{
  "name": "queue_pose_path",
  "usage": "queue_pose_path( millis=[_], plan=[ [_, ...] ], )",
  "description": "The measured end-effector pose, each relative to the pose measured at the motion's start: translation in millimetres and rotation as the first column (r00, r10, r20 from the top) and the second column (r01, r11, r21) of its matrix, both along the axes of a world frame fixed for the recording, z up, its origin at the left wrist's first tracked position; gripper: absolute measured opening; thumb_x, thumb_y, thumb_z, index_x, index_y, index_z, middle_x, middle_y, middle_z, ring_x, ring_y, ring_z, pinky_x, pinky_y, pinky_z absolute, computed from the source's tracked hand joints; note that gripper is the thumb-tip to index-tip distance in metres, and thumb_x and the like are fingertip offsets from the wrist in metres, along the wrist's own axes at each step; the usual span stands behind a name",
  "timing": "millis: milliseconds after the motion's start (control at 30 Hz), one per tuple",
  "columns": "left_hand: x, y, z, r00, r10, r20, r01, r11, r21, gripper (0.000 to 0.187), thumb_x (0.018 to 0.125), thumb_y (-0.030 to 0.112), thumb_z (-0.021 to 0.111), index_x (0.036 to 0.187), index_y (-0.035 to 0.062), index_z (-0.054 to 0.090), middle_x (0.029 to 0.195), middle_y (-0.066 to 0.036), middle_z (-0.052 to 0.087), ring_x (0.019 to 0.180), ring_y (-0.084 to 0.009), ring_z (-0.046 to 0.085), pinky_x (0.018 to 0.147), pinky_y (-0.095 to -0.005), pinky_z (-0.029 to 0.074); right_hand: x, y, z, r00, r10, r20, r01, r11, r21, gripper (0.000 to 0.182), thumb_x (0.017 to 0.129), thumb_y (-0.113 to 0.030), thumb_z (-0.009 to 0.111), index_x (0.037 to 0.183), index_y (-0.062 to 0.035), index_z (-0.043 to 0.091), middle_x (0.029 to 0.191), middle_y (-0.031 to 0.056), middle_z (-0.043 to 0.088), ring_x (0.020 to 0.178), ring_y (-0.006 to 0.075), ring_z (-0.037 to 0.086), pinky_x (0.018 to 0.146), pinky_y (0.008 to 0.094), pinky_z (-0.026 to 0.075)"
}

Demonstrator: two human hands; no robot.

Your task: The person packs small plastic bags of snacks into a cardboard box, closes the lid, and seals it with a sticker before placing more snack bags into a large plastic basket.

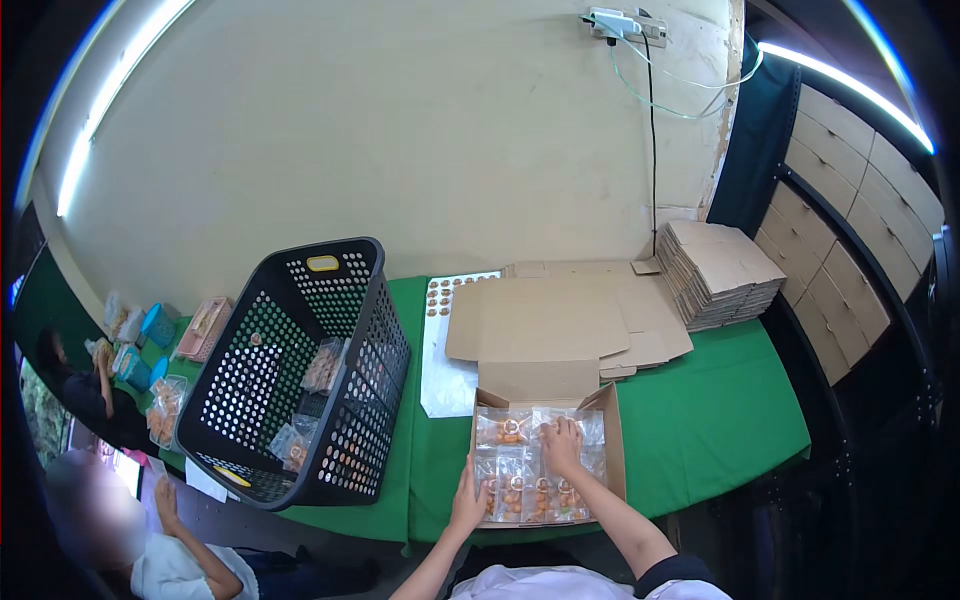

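An open cardboard box (614, 455) lies at the table's front edge, its lid folded back. Inside are rows of clear packets (513, 497) with orange-brown pieces and round labels. My left hand (468, 500) grips the box's left wall, fingers along the outside and thumb over the rim. Over the upper part of the box, my right hand (562, 445) has its fingers curled down onto a clear packet in the upper row; the palm and forearm hide part of the packets beneath.
To the left stands a large black basket (365, 440) with several packets inside. Flat cardboard sheets (540, 318) and a sheet of round stickers (450, 380) lie behind the box. Folded boxes (720, 270) are stacked back right. Two other people are at far left.
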State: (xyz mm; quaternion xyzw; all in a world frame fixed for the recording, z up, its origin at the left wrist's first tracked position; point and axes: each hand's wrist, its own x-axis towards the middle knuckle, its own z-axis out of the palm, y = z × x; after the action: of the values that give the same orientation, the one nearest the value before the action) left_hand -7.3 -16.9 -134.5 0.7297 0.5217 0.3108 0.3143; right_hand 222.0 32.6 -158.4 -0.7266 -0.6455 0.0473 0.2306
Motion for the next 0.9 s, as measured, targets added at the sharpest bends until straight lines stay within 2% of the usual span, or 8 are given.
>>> queue_pose_path(
  millis=[233, 433, 567, 633, 733, 833, 867, 900],
  plan=[
    [1.5, -18.1, -1.0, 0.998, 0.054, 0.02, -0.053, 0.998, -0.024, 0.058, 0.086, 0.014, 0.042, 0.135, 0.0025, 0.012, 0.129, -0.027, 0.031, 0.117, -0.0393, 0.036, 0.094, -0.0392, 0.034, 13.7, -12.6, -6.8, 0.99, 0.138, 0.01, -0.138, 0.989, 0.055, 0.028, 0.075, -0.018, 0.055, 0.103, -0.0158, 0.058, 0.115, 0.0141, 0.046, 0.109, 0.0317, 0.039, 0.088, 0.0457, 0.032],
    [2.2, -14.7, 1.7, 0.982, 0.153, 0.109, -0.153, 0.988, -0.009, 0.051, 0.087, 0.017, 0.043, 0.13, -0.0021, 0.023, 0.124, -0.025, 0.038, 0.114, -0.0371, 0.039, 0.095, -0.0385, 0.032, 9.1, -14.1, 2.5, 0.997, 0.052, 0.063, -0.055, 0.997, 0.049, 0.031, 0.073, -0.015, 0.057, 0.104, -0.0145, 0.058, 0.116, 0.0164, 0.045, 0.108, 0.0368, 0.039, 0.089, 0.0495, 0.032],
    [-7.6, 11.0, -6.1, 0.935, 0.264, 0.238, -0.248, 0.964, -0.096, 0.046, 0.087, 0.02, 0.046, 0.125, -0.0022, 0.031, 0.119, -0.022, 0.043, 0.109, -0.0323, 0.044, 0.094, -0.0379, 0.034, 29.0, -11.8, 42.7, 0.988, 0.13, -0.081, -0.112, 0.974, 0.196, 0.029, 0.071, -0.01, 0.057, 0.1, -0.009, 0.057, 0.113, 0.0166, 0.047, 0.106, 0.0358, 0.042, 0.088, 0.0454, 0.035],
    [-12.6, 32.5, -11.4, 0.879, 0.323, 0.352, -0.267, 0.943, -0.2, 0.042, 0.088, 0.019, 0.045, 0.123, -0.0011, 0.034, 0.117, -0.018, 0.047, 0.108, -0.0255, 0.046, 0.091, -0.0351, 0.036, 50.8, -3.0, 69.0, 0.973, 0.142, -0.184, -0.101, 0.971, 0.215, 0.026, 0.071, -0.007, 0.056, 0.097, -0.0065, 0.057, 0.11, 0.0165, 0.048, 0.105, 0.0341, 0.043, 0.088, 0.0422, 0.036],
    [-15.8, 71.0, 3.9, 0.792, 0.408, 0.453, -0.243, 0.893, -0.379, 0.038, 0.09, 0.02, 0.042, 0.122, 0.0006, 0.036, 0.115, -0.014, 0.049, 0.108, -0.0201, 0.046, 0.09, -0.032, 0.036, 91.4, 26.7, 72.9, 0.928, -0.001, -0.373, 0.124, 0.944, 0.305, 0.024, 0.069, -0.003, 0.055, 0.093, -0.0032, 0.057, 0.098, 0.0152, 0.053, 0.095, 0.0299, 0.05, 0.083, 0.0368, 0.04],
    [-13.2, 115.0, -8.9, 0.715, 0.47, 0.517, -0.227, 0.856, -0.465, 0.04, 0.091, 0.025, 0.041, 0.123, 0.0015, 0.035, 0.114, -0.013, 0.049, 0.106, -0.0198, 0.047, 0.089, -0.0308, 0.036, 138.8, 71.3, 41.1, 0.722, -0.152, -0.675, 0.368, 0.911, 0.188, 0.025, 0.07, -0.005, 0.055, 0.094, 0.0002, 0.056, 0.093, 0.0136, 0.056, 0.084, 0.0237, 0.055, 0.076, 0.0321, 0.044],
    [-11.3, 130.6, -13.3, 0.745, 0.454, 0.489, -0.218, 0.858, -0.465, 0.046, 0.091, 0.037, 0.037, 0.123, 0.0055, 0.034, 0.117, -0.012, 0.048, 0.106, -0.0225, 0.046, 0.088, -0.0327, 0.036, 151.9, 87.2, 26.3, 0.612, -0.202, -0.765, 0.443, 0.889, 0.12, 0.025, 0.07, -0.006, 0.055, 0.095, 0.0009, 0.056, 0.092, 0.0131, 0.057, 0.081, 0.0214, 0.056, 0.073, 0.0307, 0.045],
    [-9.0, 148.4, -25.8, 0.768, 0.436, 0.47, -0.207, 0.862, -0.462, 0.046, 0.091, 0.038, 0.038, 0.124, 0.0059, 0.033, 0.118, -0.012, 0.047, 0.107, -0.0229, 0.046, 0.089, -0.0328, 0.036, 164.7, 104.7, 6.6, 0.559, -0.261, -0.787, 0.444, 0.896, 0.019, 0.026, 0.072, -0.005, 0.054, 0.097, 0.0014, 0.054, 0.09, 0.0117, 0.057, 0.077, 0.0188, 0.055, 0.068, 0.0285, 0.046]
  ],
)
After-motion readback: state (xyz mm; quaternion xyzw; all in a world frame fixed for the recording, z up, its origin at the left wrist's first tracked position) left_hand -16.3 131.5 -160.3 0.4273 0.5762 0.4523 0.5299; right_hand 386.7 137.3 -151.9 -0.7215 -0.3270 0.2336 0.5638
